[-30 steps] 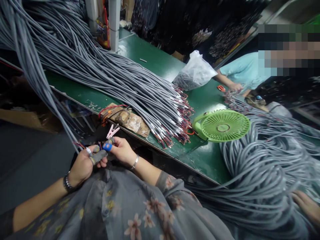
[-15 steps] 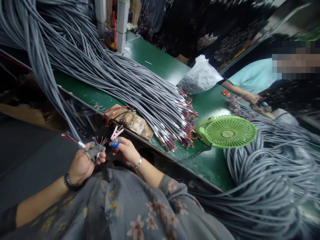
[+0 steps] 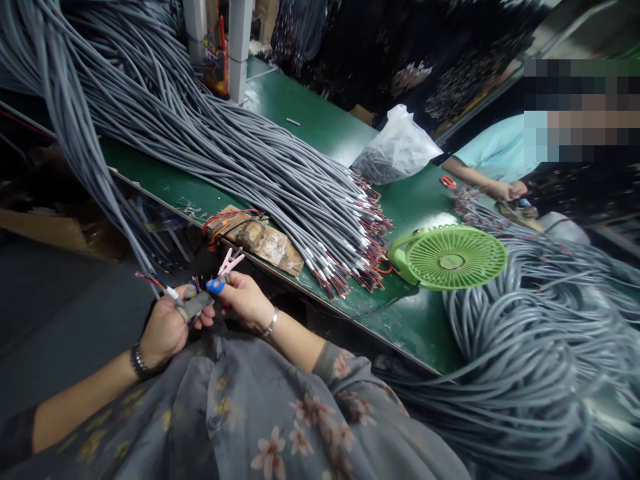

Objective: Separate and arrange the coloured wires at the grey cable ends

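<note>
Your left hand [image 3: 166, 327]: gripping a white-sleeved cable [image 3: 173, 294], lower left of frame.
Your right hand [image 3: 246, 301]: by the pink clip [image 3: 231, 262]; can't tell its grip.

Smooth, plastic-looking grey cables [image 3: 93, 150]; glossy green tabletop [image 3: 300, 100]; crinkled, translucent plastic bag [image 3: 400, 147]; matt cloth shirt [image 3: 225, 407]

No words or numbers can be read here. The green fan [image 3: 415, 257] has a small round badge [image 3: 452, 261] in its middle, but any writing on it is too tiny to see. The white bands [image 3: 325, 268] on the grey cables [image 3: 270, 167], left of the fan, and the red and yellow thing [image 3: 212, 67], far behind it to the left, are too blurry to read.
</note>
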{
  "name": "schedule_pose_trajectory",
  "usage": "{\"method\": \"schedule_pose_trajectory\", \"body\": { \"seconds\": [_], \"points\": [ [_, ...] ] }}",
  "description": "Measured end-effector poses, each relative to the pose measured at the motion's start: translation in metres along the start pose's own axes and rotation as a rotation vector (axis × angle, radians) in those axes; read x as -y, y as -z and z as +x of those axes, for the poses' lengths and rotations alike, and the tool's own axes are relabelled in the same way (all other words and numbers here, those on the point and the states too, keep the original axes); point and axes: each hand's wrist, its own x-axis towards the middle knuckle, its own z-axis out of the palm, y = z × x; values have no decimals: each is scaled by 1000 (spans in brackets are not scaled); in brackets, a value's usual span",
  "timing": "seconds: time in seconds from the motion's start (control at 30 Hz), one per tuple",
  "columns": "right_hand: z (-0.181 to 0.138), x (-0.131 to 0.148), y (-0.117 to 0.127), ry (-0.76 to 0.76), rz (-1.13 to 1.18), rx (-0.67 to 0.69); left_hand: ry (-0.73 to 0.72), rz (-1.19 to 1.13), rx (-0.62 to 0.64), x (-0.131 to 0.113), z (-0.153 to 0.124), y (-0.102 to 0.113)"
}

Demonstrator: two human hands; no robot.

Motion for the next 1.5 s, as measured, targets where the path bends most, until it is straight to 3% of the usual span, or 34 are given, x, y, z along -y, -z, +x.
{"method": "schedule_pose_trajectory", "body": {
  "seconds": [0.13,0.47,0.77,0.97,1.27,1.5],
  "points": [
    [-4,0,1,31,1,48,-21,18,-24,-2,-1,-2],
    [-8,-6,2,95,4,21,51,-143,-172,-7,0,-3],
    [-4,1,-2,1,119,-3,12,-72,-62,0,-1,1],
    [2,-6,-5,65,115,-83,12,-55,-59,-2,-1,-1],
    [2,-3,16,33,301,-188,19,-82,-79,-9,-2,-1],
    [18,13,18,27,270,-21,81,-65,33,-23,1,-10]
  ]
}}
